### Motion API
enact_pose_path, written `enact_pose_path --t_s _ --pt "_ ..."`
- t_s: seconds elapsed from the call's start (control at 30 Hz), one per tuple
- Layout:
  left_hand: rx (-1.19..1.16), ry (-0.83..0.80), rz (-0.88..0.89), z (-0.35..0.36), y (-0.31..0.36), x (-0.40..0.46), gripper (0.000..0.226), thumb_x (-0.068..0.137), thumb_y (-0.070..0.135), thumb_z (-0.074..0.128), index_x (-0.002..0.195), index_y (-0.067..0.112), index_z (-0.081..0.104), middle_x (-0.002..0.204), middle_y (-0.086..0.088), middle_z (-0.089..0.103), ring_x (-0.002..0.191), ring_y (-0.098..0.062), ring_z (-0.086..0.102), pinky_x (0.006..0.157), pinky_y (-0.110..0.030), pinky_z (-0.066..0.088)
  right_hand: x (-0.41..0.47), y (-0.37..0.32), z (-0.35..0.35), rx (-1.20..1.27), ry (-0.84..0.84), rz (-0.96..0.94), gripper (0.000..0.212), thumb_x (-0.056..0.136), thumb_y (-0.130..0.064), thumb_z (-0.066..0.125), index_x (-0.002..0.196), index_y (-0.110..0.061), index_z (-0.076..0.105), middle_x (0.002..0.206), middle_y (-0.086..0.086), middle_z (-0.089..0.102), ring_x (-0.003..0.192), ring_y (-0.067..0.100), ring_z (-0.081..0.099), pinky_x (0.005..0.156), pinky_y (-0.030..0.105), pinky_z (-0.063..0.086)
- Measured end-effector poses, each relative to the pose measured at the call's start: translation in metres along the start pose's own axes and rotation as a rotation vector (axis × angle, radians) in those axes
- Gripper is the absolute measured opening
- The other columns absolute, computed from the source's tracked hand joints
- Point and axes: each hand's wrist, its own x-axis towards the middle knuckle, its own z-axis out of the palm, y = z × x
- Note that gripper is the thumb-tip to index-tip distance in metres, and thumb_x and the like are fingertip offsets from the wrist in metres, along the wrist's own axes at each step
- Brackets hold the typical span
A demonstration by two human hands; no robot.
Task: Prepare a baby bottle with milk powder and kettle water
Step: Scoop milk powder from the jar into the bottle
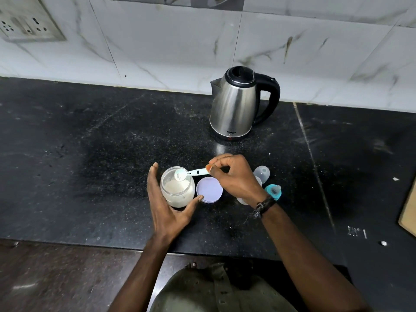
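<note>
A glass jar of milk powder (177, 191) stands open on the black counter (90, 176). My left hand (167, 206) brackets it, straight fingers along its left side and the thumb at its lower right. My right hand (236, 176) pinches the handle of a white scoop (191, 173), whose bowl holds powder over the jar's mouth. The jar's lavender lid (209, 190) lies right of the jar. The baby bottle (242, 201) is mostly hidden behind my right wrist. Its clear cap (262, 173) and teal nipple ring (273, 192) lie beside it. A steel kettle (234, 106) stands behind.
The tiled wall (202, 41) runs along the back, with a socket plate (27, 23) at upper left. A wooden board (408, 210) juts in at the right edge. The counter's front edge (90, 244) is near my body.
</note>
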Motion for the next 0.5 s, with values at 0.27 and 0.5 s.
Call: enact_pose_path --t_s 0.27,0.5 --pt "0.039 0.048 0.2 0.016 0.035 0.007 0.116 0.073 0.047 0.088 0.161 0.011 0.021 0.167 -0.011 0.032 0.157 -0.044 0.026 0.121 -0.067 0.03 -0.007 0.005 -0.031 0.101 0.085 0.032 0.01 0.089 -0.012 0.071 0.084 -0.004 0.077 0.097 0.0 0.072 0.094 0.007 0.067 0.085 0.019 0.053" --pt "0.056 0.015 0.281 0.039 0.056 0.008 0.112 0.079 0.047 0.085 0.154 -0.012 0.027 0.166 -0.021 0.033 0.163 -0.037 0.006 0.131 -0.045 0.015 -0.019 0.016 -0.066 0.191 0.185 0.08 0.01 0.09 -0.011 0.07 0.089 -0.003 0.076 0.098 0.004 0.073 0.089 0.009 0.067 0.078 0.019 0.054"
